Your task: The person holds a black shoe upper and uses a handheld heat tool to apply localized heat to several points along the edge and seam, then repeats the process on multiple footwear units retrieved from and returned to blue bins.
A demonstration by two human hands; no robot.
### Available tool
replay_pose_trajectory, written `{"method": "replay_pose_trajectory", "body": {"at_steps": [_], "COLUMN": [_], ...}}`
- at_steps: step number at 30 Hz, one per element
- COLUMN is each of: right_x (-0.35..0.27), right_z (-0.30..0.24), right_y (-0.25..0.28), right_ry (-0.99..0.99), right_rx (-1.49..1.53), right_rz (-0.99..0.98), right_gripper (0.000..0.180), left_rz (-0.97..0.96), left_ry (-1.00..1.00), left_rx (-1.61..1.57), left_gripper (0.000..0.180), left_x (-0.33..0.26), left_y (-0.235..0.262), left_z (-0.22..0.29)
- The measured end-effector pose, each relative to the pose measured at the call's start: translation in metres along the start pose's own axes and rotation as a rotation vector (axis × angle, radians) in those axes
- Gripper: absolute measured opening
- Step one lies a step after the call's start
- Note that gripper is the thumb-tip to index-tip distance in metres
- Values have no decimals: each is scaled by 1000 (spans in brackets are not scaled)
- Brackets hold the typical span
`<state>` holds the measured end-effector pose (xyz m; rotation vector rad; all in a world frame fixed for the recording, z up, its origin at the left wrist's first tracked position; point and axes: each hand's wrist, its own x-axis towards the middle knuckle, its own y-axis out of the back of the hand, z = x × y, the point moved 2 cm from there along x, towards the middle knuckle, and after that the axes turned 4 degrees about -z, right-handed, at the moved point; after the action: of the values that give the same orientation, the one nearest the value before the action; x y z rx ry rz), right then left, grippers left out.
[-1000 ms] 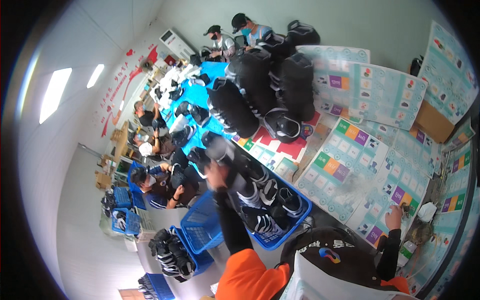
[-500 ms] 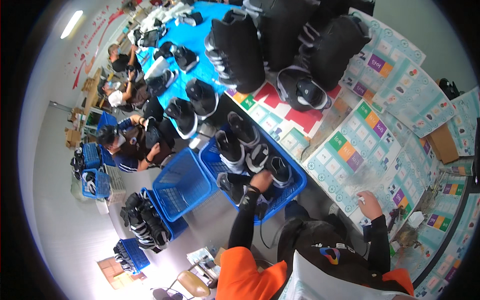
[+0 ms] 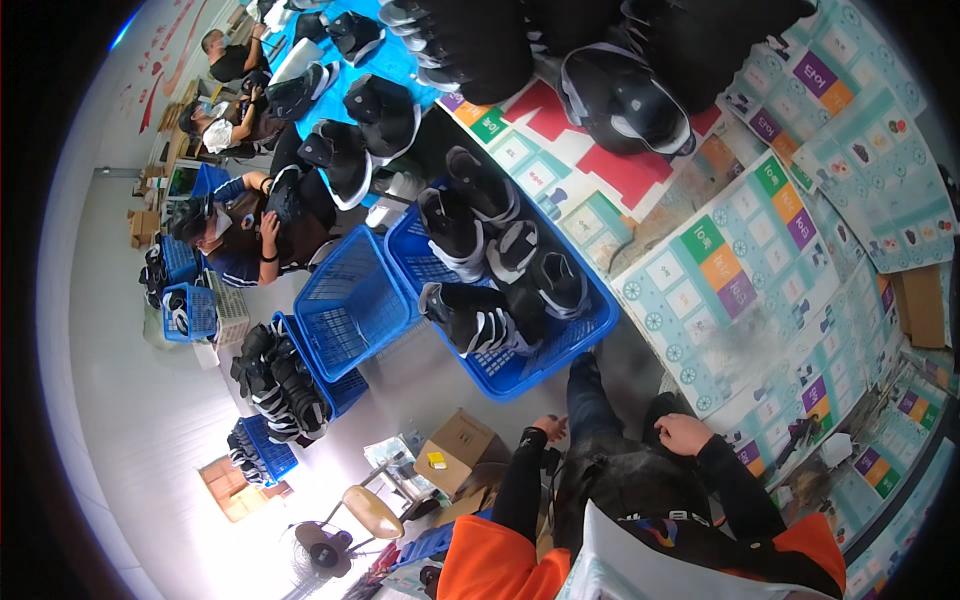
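Observation:
My left hand (image 3: 552, 428) hangs beside my leg, short of the blue basket (image 3: 497, 378), its fingers loosely apart and holding nothing visible. My right hand (image 3: 685, 434) is closed, fingers curled, over my lap by the near edge of the paper-covered worktable (image 3: 690, 330). Whatever it may hold is hidden. Several black shoes with white soles fill the basket; one black-and-white striped shoe (image 3: 478, 318) lies on its side at the basket's near left. On the table's far part stands a black shoe (image 3: 628, 100) with its opening toward me.
Tall black shoe stacks (image 3: 470, 40) stand at the back. An empty blue basket (image 3: 350, 300) adjoins the full one. Shoes rest on a blue-covered table (image 3: 400, 65) at far left, where a seated co-worker (image 3: 240, 225) handles a shoe. A cardboard box (image 3: 458, 448) and a fan (image 3: 325, 550) are lower left.
My left hand has left the shoes in the basket and drawn back toward my body. My right hand has moved off the tabletop toward my lap. The view has shifted.

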<state>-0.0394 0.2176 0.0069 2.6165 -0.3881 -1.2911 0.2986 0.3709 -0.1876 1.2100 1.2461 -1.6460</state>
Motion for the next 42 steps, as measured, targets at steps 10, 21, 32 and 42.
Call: {"method": "replay_pose_trajectory", "body": {"at_steps": [10,21,32,42], "right_x": [27,19,-5,55], "right_z": [123,218,156,141], "right_y": [-133,-197,-143,-110], "right_ry": [-256,-790,-611,-410], "right_rx": [20,92,-17,141], "right_rz": [-18,-198,-122,96], "right_gripper": [32,43,46,35], "left_rz": [-336,-505,202,88], "left_ry": [12,-316,-20,-146], "left_rx": [1183,773,700,604], "left_gripper": [58,42,82,68], "left_x": [61,16,133,280], "left_y": [-30,-42,-44,-134], "left_z": [-10,-20,-192,-246]}}
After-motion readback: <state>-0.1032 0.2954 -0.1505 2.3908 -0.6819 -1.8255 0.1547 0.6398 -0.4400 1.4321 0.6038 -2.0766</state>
